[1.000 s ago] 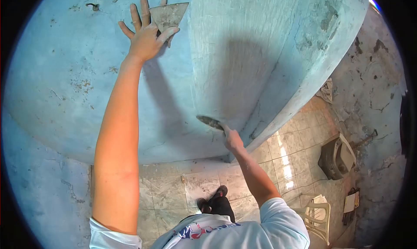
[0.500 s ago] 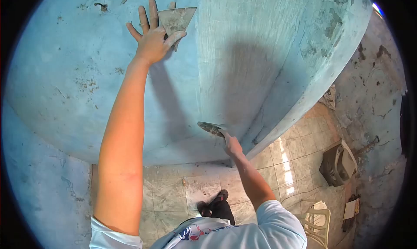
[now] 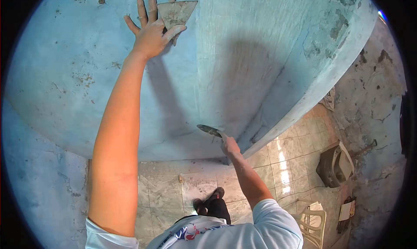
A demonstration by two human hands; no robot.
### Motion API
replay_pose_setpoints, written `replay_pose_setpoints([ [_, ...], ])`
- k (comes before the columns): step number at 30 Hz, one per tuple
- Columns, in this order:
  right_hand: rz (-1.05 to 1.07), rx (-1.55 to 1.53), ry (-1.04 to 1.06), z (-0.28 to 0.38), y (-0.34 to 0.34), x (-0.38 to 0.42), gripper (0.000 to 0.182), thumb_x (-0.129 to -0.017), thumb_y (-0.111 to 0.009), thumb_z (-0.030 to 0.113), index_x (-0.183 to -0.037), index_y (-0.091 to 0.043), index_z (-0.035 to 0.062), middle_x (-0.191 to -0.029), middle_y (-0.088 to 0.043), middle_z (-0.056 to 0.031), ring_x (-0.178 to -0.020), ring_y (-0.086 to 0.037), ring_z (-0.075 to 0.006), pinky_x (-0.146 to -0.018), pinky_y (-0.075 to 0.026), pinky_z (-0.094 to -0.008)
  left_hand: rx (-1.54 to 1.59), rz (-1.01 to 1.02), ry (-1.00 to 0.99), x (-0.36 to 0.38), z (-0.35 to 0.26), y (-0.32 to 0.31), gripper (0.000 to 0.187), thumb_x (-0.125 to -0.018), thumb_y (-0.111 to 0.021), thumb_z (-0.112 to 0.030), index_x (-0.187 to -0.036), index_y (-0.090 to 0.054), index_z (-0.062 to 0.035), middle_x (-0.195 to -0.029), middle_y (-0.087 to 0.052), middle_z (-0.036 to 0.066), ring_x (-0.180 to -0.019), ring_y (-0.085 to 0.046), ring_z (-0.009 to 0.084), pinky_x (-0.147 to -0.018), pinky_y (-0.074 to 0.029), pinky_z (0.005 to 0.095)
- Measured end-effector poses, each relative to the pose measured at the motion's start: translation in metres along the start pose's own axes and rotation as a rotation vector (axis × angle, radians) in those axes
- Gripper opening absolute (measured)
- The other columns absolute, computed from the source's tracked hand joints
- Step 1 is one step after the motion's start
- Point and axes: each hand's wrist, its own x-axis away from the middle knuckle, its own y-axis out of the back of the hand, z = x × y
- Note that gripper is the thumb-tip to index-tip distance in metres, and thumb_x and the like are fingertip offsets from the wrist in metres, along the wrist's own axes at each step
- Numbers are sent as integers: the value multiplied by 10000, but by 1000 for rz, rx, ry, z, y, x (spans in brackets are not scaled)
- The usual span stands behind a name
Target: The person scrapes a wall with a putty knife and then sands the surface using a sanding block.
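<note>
High on the blue wall (image 3: pixel 173 75), my left hand (image 3: pixel 150 39) braces with several fingers spread against the surface. Its thumb pins a wide, triangular putty knife (image 3: pixel 177 13), smeared with dried grey material, the blade edge facing up. Lower down, the fingers of my right hand (image 3: pixel 230 146) are wrapped round a second putty knife (image 3: pixel 209 130), held near the foot of the wall and seen nearly edge-on. Between and above the hands runs a paler, streaked strip (image 3: pixel 217 75) with a straight left border.
The wall's right edge (image 3: pixel 299 106) curves down to a tiled floor (image 3: pixel 165 192) dusted with white. To the right stand an old boxy television (image 3: pixel 334 166) and a plastic chair (image 3: pixel 319 223) bearing papers. My shoes (image 3: pixel 208 200) are below, close to the wall.
The view has shifted a little, so the upper wall sits higher. My right hand has moved slightly down the wall with its putty knife. My left hand keeps its place.
</note>
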Motion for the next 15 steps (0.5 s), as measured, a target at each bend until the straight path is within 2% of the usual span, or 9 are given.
replay_pose_setpoints([
  [3, -69, -15, 79, 38, 43, 1, 479, -1017, -500, 111, -1475, -598, 213, -1069, -720, -328, -1024, -684, -544, -890, -545, -586, 14, -45, -35, 2, 3, -6, 859, -967, -531, -784, -1697, -285, -405, -1809, 107, 112, -1626, 183, 445, -1128, 178, 800],
  [4, -141, -119, 112, 52, 54, 3, 476, -1019, -496, 112, -1471, -603, 213, -1079, -722, -323, -1026, -684, -543, -890, -546, -586, 17, -59, -46, 1, 3, -8, 857, -967, -531, -784, -1696, -287, -406, -1809, 104, 115, -1626, 182, 446, -1128, 177, 800],
  [6, -279, -323, 182, 73, 65, 6, 468, -1023, -489, 113, -1463, -611, 213, -1099, -727, -313, -1031, -683, -541, -889, -548, -585, 13, -47, -25, 0, 0, -6, 784, -963, -536, -782, -1620, -457, -360, -1811, 95, 96, -1632, 155, 444, -1129, 157, 817],
  [7, -271, -313, 167, 67, 59, 5, 460, -1021, -491, 117, -1454, -618, 210, -1105, -727, -311, -1037, -682, -539, -889, -545, -588, 7, -40, -13, 0, -1, -4, 762, -961, -539, -781, -1581, -542, -338, -1812, 90, 87, -1634, 142, 443, -1129, 146, 825],
  [9, -260, -295, 140, 44, 34, 0, 444, -1019, -495, 126, -1435, -631, 203, -1117, -727, -306, -1049, -680, -536, -889, -541, -594, 7, -27, 1, 1, -2, -2, 778, -960, -531, -788, -1595, -521, -340, -1812, 90, 90, -1634, 142, 443, -1128, 146, 826],
  [11, 1, -8, -58, 15, 9, 0, 434, -1010, -501, 131, -1416, -642, 196, -1139, -723, -304, -1077, -678, -527, -910, -541, -591, 11, -36, 6, -1, -1, -3, 795, -958, -524, -796, -1606, -506, -336, -1812, 89, 94, -1634, 142, 445, -1129, 145, 827],
  [13, 52, 72, -98, -40, -33, -8, 458, -999, -503, 132, -1435, -625, 201, -1123, -725, -303, -1062, -681, -530, -919, -545, -589, 25, -55, 9, -1, -3, -3, 814, -955, -518, -804, -1613, -496, -327, -1812, 85, 97, -1632, 141, 449, -1130, 145, 825],
  [15, 55, 142, -86, -36, -27, -15, 470, -1000, -491, 120, -1445, -616, 204, -1099, -730, -298, -1049, -684, -529, -916, -550, -586, 20, -36, 10, -3, -1, -2, 817, -951, -517, -809, -1602, -515, -316, -1812, 81, 97, -1631, 146, 451, -1132, 146, 823],
])
